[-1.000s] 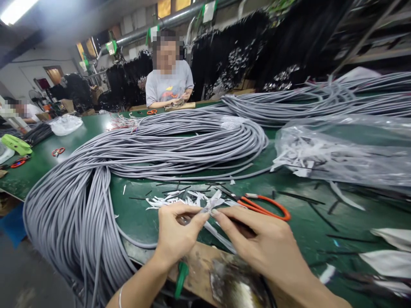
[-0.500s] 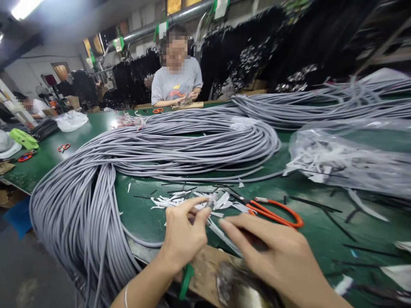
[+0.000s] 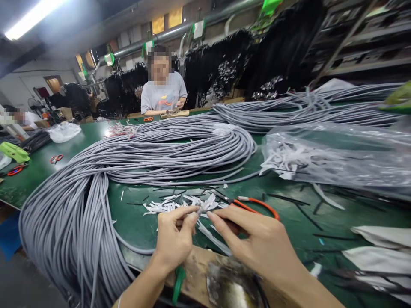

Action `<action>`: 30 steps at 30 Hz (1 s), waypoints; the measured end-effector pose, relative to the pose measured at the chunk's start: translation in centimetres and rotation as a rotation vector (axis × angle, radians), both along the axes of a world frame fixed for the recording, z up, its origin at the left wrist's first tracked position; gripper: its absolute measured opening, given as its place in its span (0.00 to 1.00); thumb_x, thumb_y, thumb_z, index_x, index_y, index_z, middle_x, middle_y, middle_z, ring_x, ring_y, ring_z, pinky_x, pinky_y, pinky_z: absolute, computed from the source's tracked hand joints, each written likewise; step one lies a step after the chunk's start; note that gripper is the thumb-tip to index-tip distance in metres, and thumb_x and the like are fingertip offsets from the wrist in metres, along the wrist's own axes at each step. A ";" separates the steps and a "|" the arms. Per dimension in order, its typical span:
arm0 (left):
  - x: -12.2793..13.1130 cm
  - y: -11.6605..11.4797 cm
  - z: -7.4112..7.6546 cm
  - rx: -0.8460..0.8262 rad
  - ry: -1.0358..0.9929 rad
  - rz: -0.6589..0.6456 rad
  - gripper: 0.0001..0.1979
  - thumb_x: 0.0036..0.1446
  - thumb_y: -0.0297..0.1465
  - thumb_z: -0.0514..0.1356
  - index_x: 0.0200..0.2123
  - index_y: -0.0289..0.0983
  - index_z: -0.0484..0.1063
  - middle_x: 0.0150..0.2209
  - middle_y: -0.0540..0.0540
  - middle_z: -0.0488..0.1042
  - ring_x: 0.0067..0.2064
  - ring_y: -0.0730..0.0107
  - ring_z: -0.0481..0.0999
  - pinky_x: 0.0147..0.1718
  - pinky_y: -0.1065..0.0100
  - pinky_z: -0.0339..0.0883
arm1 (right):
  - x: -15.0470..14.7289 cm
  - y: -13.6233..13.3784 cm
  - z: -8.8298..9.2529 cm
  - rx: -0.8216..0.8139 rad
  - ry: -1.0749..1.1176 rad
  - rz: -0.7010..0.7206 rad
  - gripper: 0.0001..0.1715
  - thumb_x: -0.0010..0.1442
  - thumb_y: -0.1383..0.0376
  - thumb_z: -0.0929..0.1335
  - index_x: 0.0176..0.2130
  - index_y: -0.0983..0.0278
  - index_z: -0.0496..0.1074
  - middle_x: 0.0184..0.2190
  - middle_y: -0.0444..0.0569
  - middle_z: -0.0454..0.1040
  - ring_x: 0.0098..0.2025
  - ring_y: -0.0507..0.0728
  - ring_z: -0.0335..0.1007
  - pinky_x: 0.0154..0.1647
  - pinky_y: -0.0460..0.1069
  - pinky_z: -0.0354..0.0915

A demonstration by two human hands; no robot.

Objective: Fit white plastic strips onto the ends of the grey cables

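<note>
My left hand is closed in a pinch around the end of a grey cable, which runs to it from the big bundle on the left. A whitish, frayed-looking tip pokes out between my fingertips; its detail is too blurred to make out. My right hand pinches at this tip from the other side, thumb and forefinger together. Just beyond the hands lie white scrap strips and a pair of scissors with orange handles, partly hidden by my right hand.
A thick bundle of grey cables spreads over the green table and hangs off its left edge. Clear plastic bag with white scraps lies right. A wooden board is below my hands. Across the table sits a person.
My right hand has moved in to the left and its fingertips now meet the whitish tip at my left hand. The whole view has shifted slightly to the right.
</note>
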State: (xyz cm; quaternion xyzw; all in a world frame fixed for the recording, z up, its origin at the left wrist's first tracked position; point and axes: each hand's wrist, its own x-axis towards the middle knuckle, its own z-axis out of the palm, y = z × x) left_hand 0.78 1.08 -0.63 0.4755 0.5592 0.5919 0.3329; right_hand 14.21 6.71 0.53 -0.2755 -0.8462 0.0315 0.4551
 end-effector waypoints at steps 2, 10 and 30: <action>0.0 0.0 0.0 -0.004 0.007 0.009 0.15 0.53 0.33 0.56 0.36 0.29 0.78 0.17 0.50 0.65 0.19 0.76 0.61 0.19 0.74 0.57 | 0.1 0.1 0.0 0.002 0.013 -0.020 0.19 0.62 0.64 0.60 0.23 0.64 0.70 0.17 0.44 0.71 0.17 0.49 0.64 0.21 0.45 0.57; -0.1 -0.3 0.0 0.031 0.177 -0.018 0.14 0.55 0.31 0.55 0.37 0.31 0.78 0.20 0.46 0.71 0.20 0.74 0.65 0.20 0.74 0.60 | 0.1 0.1 0.1 -0.026 -0.024 0.010 0.20 0.62 0.64 0.60 0.22 0.64 0.69 0.16 0.44 0.70 0.16 0.49 0.63 0.20 0.45 0.56; -0.6 -0.8 0.8 0.059 0.340 -0.109 0.14 0.59 0.30 0.52 0.37 0.32 0.78 0.26 0.43 0.75 0.27 0.67 0.70 0.27 0.70 0.61 | 0.6 0.3 0.5 -0.065 -0.042 0.170 0.15 0.60 0.68 0.62 0.24 0.64 0.69 0.17 0.45 0.73 0.17 0.50 0.66 0.19 0.44 0.61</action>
